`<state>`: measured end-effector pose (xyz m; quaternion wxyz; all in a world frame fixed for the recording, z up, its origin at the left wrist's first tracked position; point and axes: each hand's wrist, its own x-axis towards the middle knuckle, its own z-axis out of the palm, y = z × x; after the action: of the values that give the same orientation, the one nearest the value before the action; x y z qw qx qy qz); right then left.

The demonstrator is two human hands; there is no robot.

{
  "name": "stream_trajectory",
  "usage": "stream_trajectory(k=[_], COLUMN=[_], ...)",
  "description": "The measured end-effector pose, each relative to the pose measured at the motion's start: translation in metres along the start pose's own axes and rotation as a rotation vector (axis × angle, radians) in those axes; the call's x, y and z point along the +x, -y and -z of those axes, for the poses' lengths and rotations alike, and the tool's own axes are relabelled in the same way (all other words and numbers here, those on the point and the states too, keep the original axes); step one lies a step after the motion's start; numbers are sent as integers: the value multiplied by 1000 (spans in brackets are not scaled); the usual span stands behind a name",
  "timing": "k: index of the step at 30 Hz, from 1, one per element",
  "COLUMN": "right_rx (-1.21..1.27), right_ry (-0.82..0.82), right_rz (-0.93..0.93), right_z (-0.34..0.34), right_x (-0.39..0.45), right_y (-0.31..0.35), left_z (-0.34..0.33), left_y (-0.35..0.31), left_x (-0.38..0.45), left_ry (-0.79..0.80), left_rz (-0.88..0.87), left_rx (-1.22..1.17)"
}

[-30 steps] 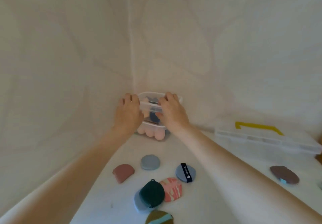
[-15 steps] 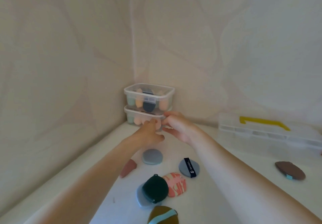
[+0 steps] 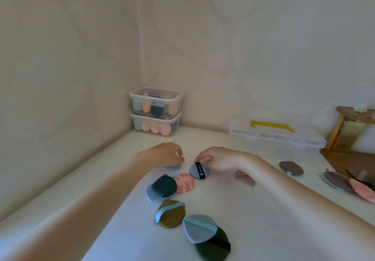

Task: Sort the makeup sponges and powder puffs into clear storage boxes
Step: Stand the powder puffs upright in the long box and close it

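Reaching forward, left hand (image 3: 166,154) and right hand (image 3: 218,159) each pinch a grey puff (image 3: 197,171).

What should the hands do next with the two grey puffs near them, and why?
Probably lift both: the left hand curls over a grey puff, the right hand pinches the banded grey puff, and both puffs lie on the table.
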<state>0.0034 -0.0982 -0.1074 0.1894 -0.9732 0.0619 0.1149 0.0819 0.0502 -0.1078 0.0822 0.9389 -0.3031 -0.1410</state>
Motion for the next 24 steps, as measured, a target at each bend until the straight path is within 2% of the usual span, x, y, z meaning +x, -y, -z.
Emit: stream_trajectory(k=[3,6,9,11,14,16,18,20,24], right_rx=[14,71,-78,-128,-212,-217,-213,-212,34], right_ry=[-59,-271,-417,-368,-172,-164,-228,-191,117], right_rz=[-26,-87,-206,-320,-393,-374,-354,-355,-375], right_z=[5,23,34,34,21,13,13,18,31], right_x=[-30,-54,-71,-78,-87,-89,-93,-99,-121], right_y=[-8,-29,-67,-97,-129,-139,-141,-137,-115], left_z=[-9,-13,-14,-19,-31,-40,-44,-47,-43], left_y=[-21,-46,-73,-93,-119,-130,-135,-138,-138], left_x=[-10,-14,-8,-1,6,5,3,-3,-12], left_ry=[14,-52,-77,-54,52,92,97,119,246], left_rz=[-93,-218,-323,-360,-417,-446,-477,-478,-549], left_rx=[-13,-23,-85,-92,-128,-120,-162,-202,-174])
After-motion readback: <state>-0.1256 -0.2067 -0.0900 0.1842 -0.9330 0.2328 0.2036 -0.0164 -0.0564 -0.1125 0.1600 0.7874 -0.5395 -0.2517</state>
